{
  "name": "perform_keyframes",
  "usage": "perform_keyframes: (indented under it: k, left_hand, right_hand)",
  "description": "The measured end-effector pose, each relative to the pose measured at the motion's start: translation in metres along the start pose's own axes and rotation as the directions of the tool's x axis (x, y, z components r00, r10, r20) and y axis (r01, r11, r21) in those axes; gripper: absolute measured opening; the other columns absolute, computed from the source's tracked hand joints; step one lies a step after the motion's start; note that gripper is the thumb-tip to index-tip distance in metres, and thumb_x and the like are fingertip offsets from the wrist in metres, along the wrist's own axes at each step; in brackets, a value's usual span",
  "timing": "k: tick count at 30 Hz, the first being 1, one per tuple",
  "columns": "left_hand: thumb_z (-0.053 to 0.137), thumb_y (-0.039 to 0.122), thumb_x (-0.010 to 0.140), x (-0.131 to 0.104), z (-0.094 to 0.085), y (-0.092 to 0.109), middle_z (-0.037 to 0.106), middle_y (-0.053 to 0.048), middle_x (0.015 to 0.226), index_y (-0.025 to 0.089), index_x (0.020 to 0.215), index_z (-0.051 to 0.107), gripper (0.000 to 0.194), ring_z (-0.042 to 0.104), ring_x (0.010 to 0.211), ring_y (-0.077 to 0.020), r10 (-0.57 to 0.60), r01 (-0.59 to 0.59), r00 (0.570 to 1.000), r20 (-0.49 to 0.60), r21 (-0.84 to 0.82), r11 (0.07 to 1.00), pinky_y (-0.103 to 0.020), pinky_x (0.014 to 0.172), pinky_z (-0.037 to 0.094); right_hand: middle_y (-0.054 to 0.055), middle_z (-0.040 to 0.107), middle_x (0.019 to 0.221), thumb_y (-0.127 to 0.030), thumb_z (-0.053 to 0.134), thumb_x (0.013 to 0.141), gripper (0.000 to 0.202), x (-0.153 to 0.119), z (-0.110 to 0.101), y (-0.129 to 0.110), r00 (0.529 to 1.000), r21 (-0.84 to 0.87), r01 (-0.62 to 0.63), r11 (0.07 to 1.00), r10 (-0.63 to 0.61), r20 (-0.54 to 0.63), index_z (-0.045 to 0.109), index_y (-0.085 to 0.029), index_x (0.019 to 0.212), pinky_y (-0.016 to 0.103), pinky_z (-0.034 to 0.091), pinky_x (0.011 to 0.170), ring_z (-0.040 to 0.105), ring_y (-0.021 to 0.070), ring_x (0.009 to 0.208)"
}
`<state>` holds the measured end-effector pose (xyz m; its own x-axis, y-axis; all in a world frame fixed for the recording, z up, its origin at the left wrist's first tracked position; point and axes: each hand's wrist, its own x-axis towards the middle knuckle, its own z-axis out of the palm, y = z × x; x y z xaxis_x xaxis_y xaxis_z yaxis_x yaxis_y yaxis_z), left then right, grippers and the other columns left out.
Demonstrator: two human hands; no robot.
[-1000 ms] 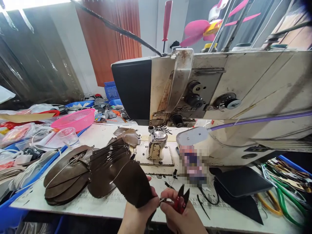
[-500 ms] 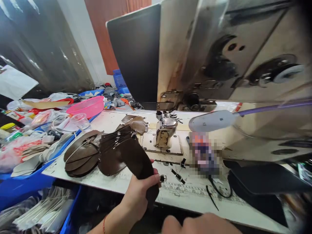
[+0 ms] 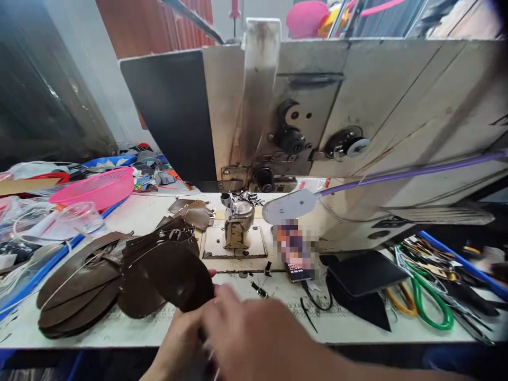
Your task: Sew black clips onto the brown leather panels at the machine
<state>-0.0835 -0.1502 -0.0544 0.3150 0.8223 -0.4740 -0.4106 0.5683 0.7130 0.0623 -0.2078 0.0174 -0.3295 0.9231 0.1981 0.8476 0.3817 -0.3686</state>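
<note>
My left hand [image 3: 178, 336] is closed on the near end of a dark brown leather piece [image 3: 178, 275], whose broad rounded part lies over the pile. My right hand [image 3: 257, 330] is blurred, its fingers drawn together against the left hand at the leather's edge. Whatever sits in those fingers is hidden; only a dark, partly shiny bit shows beneath them. Behind the held piece is a fanned stack of brown leather pieces [image 3: 79, 286] with small buckles along their straps. Just past my right hand, a small black strap with a buckle [image 3: 260, 289] lies on the table.
A sewing machine [image 3: 238, 227] stands behind the work, its large head overhead. To the right are a phone [image 3: 296, 254], black flat pieces [image 3: 367, 272] and green-handled scissors [image 3: 432, 301]. At left sits a pink basket [image 3: 95, 188] among plastic bags on the white table [image 3: 345, 333].
My right hand has come up from the bottom edge to meet the left at the leather piece. The leather has swung lower and left. The view has turned right.
</note>
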Motion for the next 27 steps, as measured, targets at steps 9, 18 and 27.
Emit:
perform_keyframes:
  k: [9, 18, 27]
  left_hand:
    - [0.082, 0.020, 0.054, -0.007, 0.022, -0.008, 0.062, 0.001, 0.072, 0.018, 0.105, 0.057, 0.057, 0.056, 0.070, -0.0143, 0.152, -0.150, 0.988, -0.013, 0.103, 0.983, -0.026, 0.069, 0.044]
    - [0.079, 0.020, 0.058, -0.002, 0.016, -0.009, 0.061, 0.003, 0.069, 0.017, 0.104, 0.052, 0.054, 0.053, 0.065, -0.0122, 0.128, -0.134, 0.990, 0.053, 0.130, 0.982, -0.026, 0.065, 0.040]
    - [0.076, 0.018, 0.057, 0.007, 0.015, -0.013, 0.061, 0.003, 0.070, 0.016, 0.107, 0.048, 0.058, 0.053, 0.061, -0.0118, 0.095, -0.096, 0.995, 0.017, 0.074, 0.993, -0.027, 0.065, 0.041]
  right_hand:
    - [-0.010, 0.037, 0.047, -0.051, 0.070, 0.071, 0.035, -0.010, 0.062, 0.036, 0.761, 0.883, -0.459, 0.096, 0.555, 0.335, 0.059, -0.018, 0.078, 0.021, 0.021, 0.037, 0.027, 0.0038, 0.036]
    - [-0.012, 0.028, 0.040, -0.045, 0.080, 0.057, 0.036, -0.010, 0.072, 0.040, 0.656, 0.909, -0.417, -0.009, 0.689, 0.307, 0.060, -0.015, 0.065, 0.022, 0.011, 0.039, 0.020, 0.0020, 0.035]
    - [-0.008, 0.042, 0.048, -0.042, 0.082, 0.056, 0.037, -0.013, 0.084, 0.053, 0.650, 0.900, -0.434, -0.033, 0.680, 0.338, 0.063, -0.015, 0.073, 0.021, 0.015, 0.039, 0.028, 0.0026, 0.038]
